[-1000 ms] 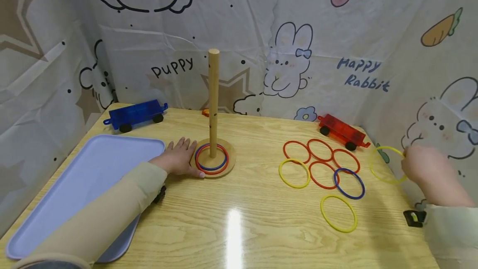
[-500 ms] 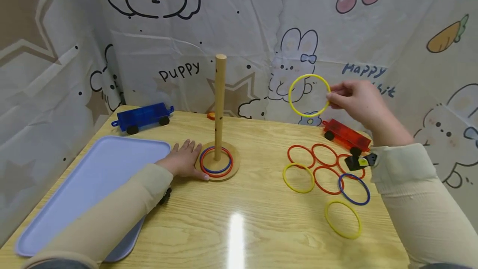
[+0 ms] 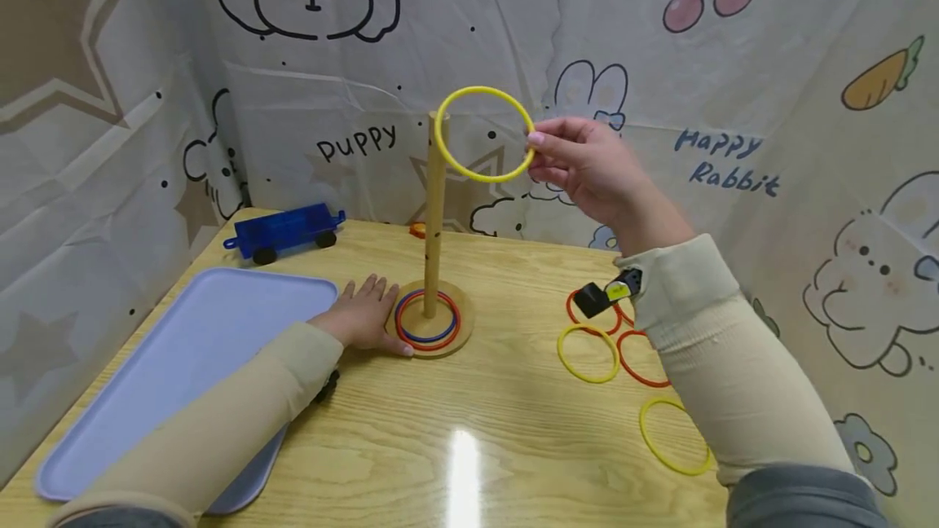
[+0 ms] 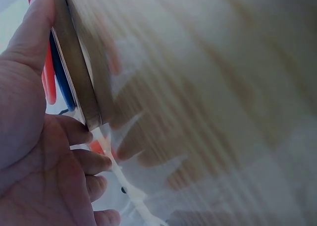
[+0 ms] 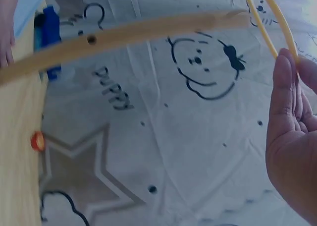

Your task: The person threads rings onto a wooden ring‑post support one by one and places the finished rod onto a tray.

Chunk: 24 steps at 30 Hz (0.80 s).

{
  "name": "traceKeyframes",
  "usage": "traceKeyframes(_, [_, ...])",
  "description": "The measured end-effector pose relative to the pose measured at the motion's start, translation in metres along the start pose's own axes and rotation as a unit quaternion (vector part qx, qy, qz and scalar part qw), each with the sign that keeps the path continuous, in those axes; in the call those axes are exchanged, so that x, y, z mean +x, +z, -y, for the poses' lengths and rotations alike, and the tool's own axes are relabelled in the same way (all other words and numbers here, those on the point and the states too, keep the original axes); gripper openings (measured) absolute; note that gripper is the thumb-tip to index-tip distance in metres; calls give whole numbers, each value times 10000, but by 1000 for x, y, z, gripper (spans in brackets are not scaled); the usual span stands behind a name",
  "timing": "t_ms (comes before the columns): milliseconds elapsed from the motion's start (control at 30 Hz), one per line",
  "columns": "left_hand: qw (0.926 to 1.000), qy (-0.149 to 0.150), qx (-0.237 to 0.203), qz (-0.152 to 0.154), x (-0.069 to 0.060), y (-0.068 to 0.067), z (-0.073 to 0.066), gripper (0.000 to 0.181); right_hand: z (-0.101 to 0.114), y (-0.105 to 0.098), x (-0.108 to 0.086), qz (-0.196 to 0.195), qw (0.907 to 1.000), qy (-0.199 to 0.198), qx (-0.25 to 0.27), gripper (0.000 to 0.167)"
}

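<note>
In the head view my right hand (image 3: 594, 161) pinches a yellow ring (image 3: 484, 179) by its right side, up near the top of the wooden peg (image 3: 434, 210). The ring's left edge overlaps the peg top; whether they touch I cannot tell. In the right wrist view the yellow ring (image 5: 283, 23) sits between thumb and fingers. My left hand (image 3: 361, 318) rests beside the round wooden base (image 3: 464, 324), fingers spread and thumb against its front edge. Around the peg's foot lie a red ring (image 3: 451, 300) and a blue ring (image 3: 433, 339).
A lilac tray (image 3: 220, 332) lies under the left forearm. Behind it stands a blue toy wagon (image 3: 284, 232). On the right lie yellow rings (image 3: 587, 381) and red rings (image 3: 645, 383), partly covered by the right arm. A patterned cloth (image 3: 506, 47) encloses the table.
My right hand has carried the yellow ring from the far right, up and leftward to the peg's top. My left hand has stayed at the base.
</note>
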<state>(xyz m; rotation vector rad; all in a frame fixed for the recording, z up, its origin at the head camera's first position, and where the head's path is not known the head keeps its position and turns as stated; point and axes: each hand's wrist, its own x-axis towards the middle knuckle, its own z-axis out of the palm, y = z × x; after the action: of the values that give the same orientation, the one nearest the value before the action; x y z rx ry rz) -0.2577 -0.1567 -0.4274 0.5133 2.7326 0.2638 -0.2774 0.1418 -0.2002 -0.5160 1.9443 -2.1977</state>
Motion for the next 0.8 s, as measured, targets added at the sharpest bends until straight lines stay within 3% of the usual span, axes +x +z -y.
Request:
traceKeyframes(133, [10000, 23, 46, -8, 0, 0, 0, 116, -15, 19, 8, 24, 9974, 297, 649, 19])
traceKeyframes(233, [10000, 41, 73, -26, -1, 0, 0, 116, -34, 28, 13, -75, 9952, 575, 790, 21])
traceKeyframes(433, [10000, 63, 33, -55, -2, 1, -1, 116, -90, 32, 14, -65, 9924, 1187, 304, 8])
traceKeyframes(800, [9999, 62, 37, -113, 0, 2, 1, 117, -184, 19, -3, 1, 9754, 2090, -702, 10])
